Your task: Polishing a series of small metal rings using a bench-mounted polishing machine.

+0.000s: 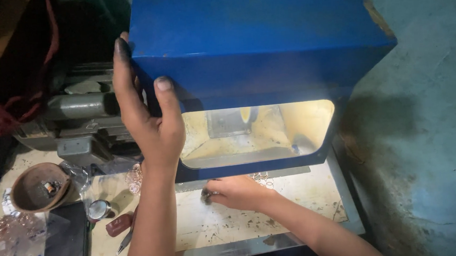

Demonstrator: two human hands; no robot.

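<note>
Dominating the bench: a big blue sheet-metal hood (254, 40) with a lit, yellowish opening (255, 134) in its front face, chipped at its upper right corner. Left of the hood, a grey motor housing (79, 109); below the hood, a stained pale work plate (276, 210) running out to a metal lip, with bare room at its right half and near edge. Further left of the hood, a dark flat slab (65, 246), a crumpled clear plastic bag (11, 234), a round brown clay bowl (39, 186), a small shiny metal tin (99, 209), a reddish block (118, 224), a pen-like tool (126, 239). Gripping the hood's left edge: left hand (150, 120), thumb across the front face, fingers wrapped behind, grimy at the tips. Just under the hood's bottom rim: right hand (238, 191), fingers curled together and pinching a small dark piece (207, 195) against the plate. Beside both hands, loose thin wire rings (134, 180), more under the rim. Judged risky: hood slipping or dropping onto the right knuckles, given the one-sided hold; rings scattering off the plate if swept; little clearance between rim and plate, tight on the cluttered left.
</note>
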